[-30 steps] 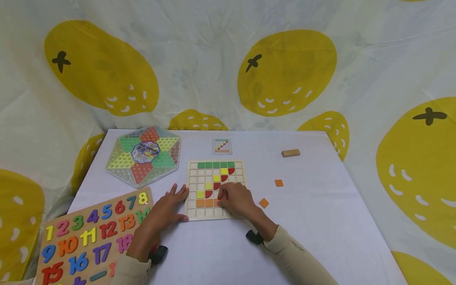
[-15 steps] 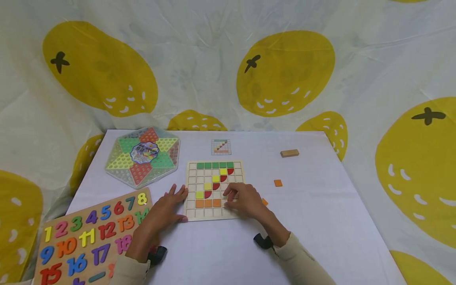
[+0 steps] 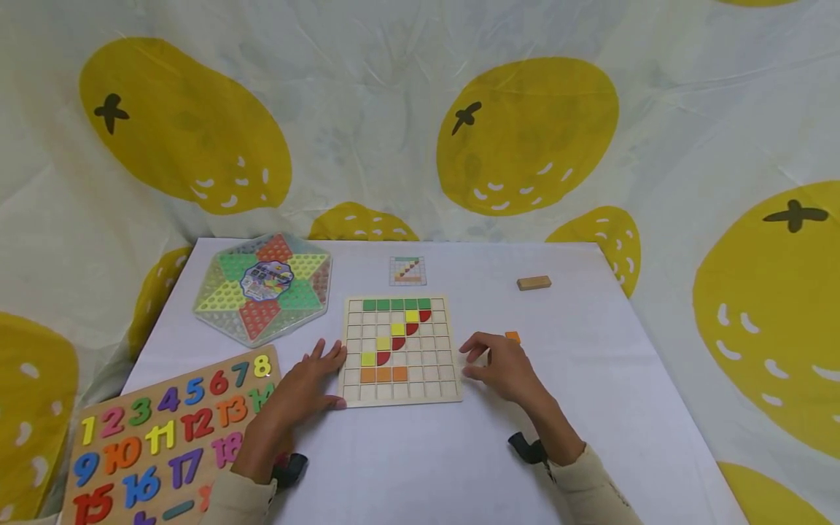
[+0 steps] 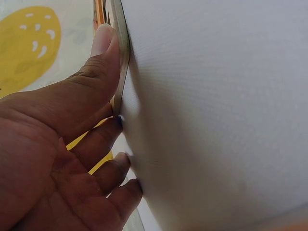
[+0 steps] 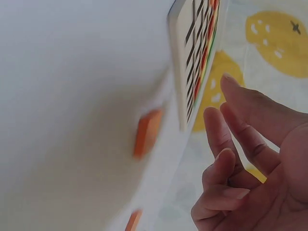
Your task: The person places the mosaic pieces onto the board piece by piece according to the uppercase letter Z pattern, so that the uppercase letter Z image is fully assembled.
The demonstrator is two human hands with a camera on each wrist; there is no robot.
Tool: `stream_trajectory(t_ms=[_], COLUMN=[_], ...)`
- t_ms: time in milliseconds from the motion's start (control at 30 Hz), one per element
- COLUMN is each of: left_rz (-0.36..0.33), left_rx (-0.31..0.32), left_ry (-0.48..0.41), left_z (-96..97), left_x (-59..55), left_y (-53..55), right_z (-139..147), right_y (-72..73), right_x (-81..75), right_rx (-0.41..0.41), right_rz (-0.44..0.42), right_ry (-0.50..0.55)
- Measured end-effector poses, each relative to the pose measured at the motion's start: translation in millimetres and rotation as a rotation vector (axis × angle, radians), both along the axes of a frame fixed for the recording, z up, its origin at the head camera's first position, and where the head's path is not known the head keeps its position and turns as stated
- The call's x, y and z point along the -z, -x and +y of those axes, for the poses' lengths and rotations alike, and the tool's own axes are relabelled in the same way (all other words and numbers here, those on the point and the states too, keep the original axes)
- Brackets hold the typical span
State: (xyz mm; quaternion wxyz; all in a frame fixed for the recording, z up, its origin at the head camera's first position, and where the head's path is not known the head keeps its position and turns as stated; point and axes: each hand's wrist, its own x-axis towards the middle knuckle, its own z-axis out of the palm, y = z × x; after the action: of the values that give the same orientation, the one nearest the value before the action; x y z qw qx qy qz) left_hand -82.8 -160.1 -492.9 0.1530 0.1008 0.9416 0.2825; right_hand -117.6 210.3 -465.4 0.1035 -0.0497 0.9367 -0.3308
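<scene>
A wooden grid board [image 3: 429,351] lies flat on the white table. Green squares [image 3: 397,305] fill part of its top row, yellow squares [image 3: 397,329] and red quarter-rounds [image 3: 411,329] run diagonally, and three orange squares [image 3: 383,375] sit lower down. My left hand [image 3: 303,383] rests against the board's left edge, thumb touching the rim [image 4: 123,57] in the left wrist view. Just off the right edge hovers my right hand [image 3: 502,368], fingers loosely bent and holding nothing. Below it lies one loose orange tile [image 5: 147,133], hidden in the head view; another orange tile [image 3: 513,337] peeks out behind the hand.
A small pattern card [image 3: 407,270] lies beyond the board. To its right is a small wooden block [image 3: 534,283]. A hexagonal star-pattern game board [image 3: 262,288] stands back left, and a number puzzle board [image 3: 164,437] lies front left, partly under the left forearm.
My right hand has left the third orange square in the board and moved right, over the nearer loose orange tile. The left hand stays in place at the board's edge.
</scene>
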Motion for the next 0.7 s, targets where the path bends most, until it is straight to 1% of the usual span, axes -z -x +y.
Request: stream_trajectory(t_ms=[167, 267, 433, 700], left_rz=[0.006, -0.001, -0.012, -0.015], left_rx=[0.005, 0.000, -0.010, -0.010], left_ry=[0.012, 0.018, 0.019, 0.011], left_z=[-0.5, -0.8, -1.2, -1.0], left_x=[0.4, 0.0, -0.2, -0.1], left_y=[-0.1, 0.0, 0.2, -0.6], right_z=[24.7, 32.9, 36.4, 32.5], right_y=[-0.2, -0.9, -1.4, 2.3], right_x=[1.7, 3.6, 9.9, 19.2], right_rx=[0.019, 0.013, -0.010, -0.016], right_rz=[-0.006, -0.041, -0.088, -0.081], right_ry=[-0.036, -0.070, -0.104, -0.128])
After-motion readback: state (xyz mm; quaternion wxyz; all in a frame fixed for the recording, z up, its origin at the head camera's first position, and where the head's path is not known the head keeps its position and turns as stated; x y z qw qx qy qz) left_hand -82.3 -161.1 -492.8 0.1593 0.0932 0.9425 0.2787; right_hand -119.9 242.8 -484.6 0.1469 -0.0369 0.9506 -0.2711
